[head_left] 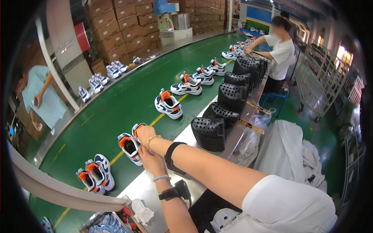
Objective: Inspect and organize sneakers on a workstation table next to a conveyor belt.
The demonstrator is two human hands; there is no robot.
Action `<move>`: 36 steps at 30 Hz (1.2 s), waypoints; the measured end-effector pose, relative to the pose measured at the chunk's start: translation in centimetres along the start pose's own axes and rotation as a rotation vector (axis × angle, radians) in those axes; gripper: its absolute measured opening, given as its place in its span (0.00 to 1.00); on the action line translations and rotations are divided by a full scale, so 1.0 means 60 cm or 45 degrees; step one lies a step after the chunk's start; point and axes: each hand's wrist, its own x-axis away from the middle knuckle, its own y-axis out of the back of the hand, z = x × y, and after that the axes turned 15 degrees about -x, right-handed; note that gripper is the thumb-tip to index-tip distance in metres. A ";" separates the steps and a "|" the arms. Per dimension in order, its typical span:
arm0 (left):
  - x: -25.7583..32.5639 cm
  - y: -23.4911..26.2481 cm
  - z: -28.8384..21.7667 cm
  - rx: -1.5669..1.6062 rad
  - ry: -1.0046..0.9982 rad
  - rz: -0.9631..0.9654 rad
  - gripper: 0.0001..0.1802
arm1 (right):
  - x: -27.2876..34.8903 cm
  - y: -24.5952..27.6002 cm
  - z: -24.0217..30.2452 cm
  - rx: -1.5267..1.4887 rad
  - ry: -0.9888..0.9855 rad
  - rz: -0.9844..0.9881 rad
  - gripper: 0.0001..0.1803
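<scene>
A white sneaker (130, 148) with navy panels and an orange lining sits on the green conveyor belt beside the metal ledge. My left hand (152, 160) is closed at its near side, fingers partly hidden. Just beyond, my right hand (146, 136) is closed over a second sneaker (135, 128), which it mostly covers. My wrists come close together, the right forearm reaching across from the right. Farther up the belt stands a similar sneaker (168, 105). To the left, several more sneakers (95, 175) are grouped close together on the belt.
Black perforated blocks (208, 134) line the ledge on my right. A crumpled white cloth (142, 211) lies near a bin (108, 224) of blue-and-white pieces. A pale curved bar (58, 186) crosses the lower left. One co-worker (280, 50) works ahead; another person (43, 95) stands across the belt.
</scene>
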 end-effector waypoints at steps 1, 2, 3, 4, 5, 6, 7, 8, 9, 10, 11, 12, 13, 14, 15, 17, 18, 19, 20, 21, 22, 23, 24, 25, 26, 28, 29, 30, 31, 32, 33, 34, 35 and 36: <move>0.002 -0.001 0.003 -0.057 0.002 0.021 0.20 | 0.015 0.007 -0.011 -0.109 0.060 0.020 0.06; -0.001 -0.003 0.003 -0.111 -0.003 0.030 0.20 | 0.026 0.022 -0.021 -0.216 0.130 0.026 0.07; -0.007 -0.011 0.020 -0.094 -0.041 0.001 0.22 | 0.047 0.033 -0.025 -0.347 0.325 -0.047 0.08; -0.011 -0.004 0.033 -0.176 -0.005 -0.008 0.23 | 0.070 0.047 -0.020 -0.478 0.529 -0.104 0.09; -0.019 0.008 0.042 -0.073 0.096 -0.006 0.23 | 0.099 0.084 -0.015 -0.528 0.606 -0.053 0.10; -0.024 0.019 0.050 0.038 0.196 0.003 0.24 | 0.140 0.136 -0.012 -0.568 0.678 -0.002 0.12; -0.026 0.019 0.067 -0.248 0.039 -0.175 0.22 | 0.178 0.203 -0.016 -0.504 0.644 -0.011 0.12; -0.024 0.018 0.045 -0.261 0.015 -0.278 0.22 | 0.213 0.278 -0.040 -0.430 0.599 -0.017 0.12; -0.020 0.016 0.007 -0.335 -0.162 -0.328 0.22 | 0.249 0.349 -0.074 -0.357 0.514 -0.086 0.14; -0.018 0.014 -0.030 -0.421 -0.334 -0.381 0.23 | 0.273 0.397 -0.111 -0.296 0.436 -0.147 0.15; -0.016 0.005 -0.060 -0.232 -0.399 -0.240 0.24 | 0.280 0.421 -0.153 -0.196 0.315 -0.181 0.18; -0.024 -0.011 -0.076 -0.197 -0.503 -0.161 0.24 | 0.283 0.432 -0.186 -0.100 0.207 -0.206 0.21; -0.035 -0.030 -0.105 -0.196 -0.567 -0.061 0.25 | 0.289 0.434 -0.219 -0.100 0.211 -0.195 0.21; -0.050 -0.046 -0.132 -0.202 -0.626 0.034 0.26 | 0.292 0.427 -0.249 -0.017 0.209 -0.157 0.22; -0.067 -0.071 -0.150 -0.164 -0.657 0.109 0.27 | 0.294 0.420 -0.272 0.069 0.208 -0.122 0.24; -0.116 -0.126 -0.151 -0.219 -0.743 0.183 0.29 | 0.302 0.395 -0.280 0.007 0.223 -0.010 0.27; -0.137 -0.150 -0.147 -0.196 -0.776 0.196 0.30 | 0.303 0.385 -0.279 -0.035 0.241 -0.006 0.28; -0.154 -0.170 -0.147 -0.206 -0.765 0.292 0.29 | 0.305 0.380 -0.281 -0.068 0.250 -0.037 0.28; -0.165 -0.185 -0.145 -0.223 -0.753 0.389 0.28 | 0.306 0.375 -0.283 -0.107 0.260 -0.067 0.29; -0.176 -0.198 -0.142 -0.362 -0.785 0.387 0.26 | 0.305 0.377 -0.282 -0.102 0.238 -0.040 0.28; -0.182 -0.204 -0.143 -0.505 -0.814 0.388 0.24 | 0.308 0.380 -0.282 -0.100 0.213 -0.013 0.28; -0.188 -0.205 -0.153 -0.598 -0.788 0.487 0.21 | 0.311 0.379 -0.289 -0.130 0.226 -0.036 0.28; -0.193 -0.205 -0.162 -0.694 -0.757 0.583 0.19 | 0.316 0.378 -0.292 -0.100 0.242 -0.056 0.30; -0.192 -0.197 -0.170 -0.740 -0.734 0.665 0.19 | 0.320 0.379 -0.295 -0.114 0.224 -0.061 0.30; -0.189 -0.192 -0.181 -0.777 -0.720 0.747 0.19 | 0.329 0.383 -0.296 -0.122 0.198 -0.074 0.30; -0.200 -0.179 -0.167 -1.038 -0.715 1.053 0.21 | 0.337 0.379 -0.300 -0.109 0.196 -0.057 0.30; -0.200 -0.176 -0.177 -1.078 -0.786 1.220 0.25 | 0.341 0.383 -0.304 -0.080 0.178 -0.065 0.31; -0.199 -0.172 -0.182 -1.128 -0.838 1.391 0.29 | 0.343 0.385 -0.307 -0.061 0.165 -0.069 0.31; -0.207 -0.168 -0.162 -1.096 -0.807 1.429 0.33 | 0.335 0.378 -0.309 -0.054 0.185 -0.095 0.32; -0.207 -0.175 -0.147 -1.045 -0.803 1.480 0.37 | 0.336 0.375 -0.311 -0.033 0.173 -0.123 0.33; -0.197 -0.171 -0.125 -1.051 -0.806 1.340 0.39 | 0.349 0.378 -0.301 -0.034 0.184 -0.151 0.33; -0.202 -0.169 -0.104 -1.067 -0.779 1.217 0.40 | 0.341 0.376 -0.297 -0.040 0.211 -0.149 0.33; -0.196 -0.173 -0.136 -1.155 -0.751 1.273 0.39 | 0.348 0.384 -0.295 -0.046 0.181 -0.150 0.32; -0.186 -0.171 -0.171 -1.246 -0.708 1.345 0.39 | 0.348 0.383 -0.300 -0.061 0.150 -0.133 0.32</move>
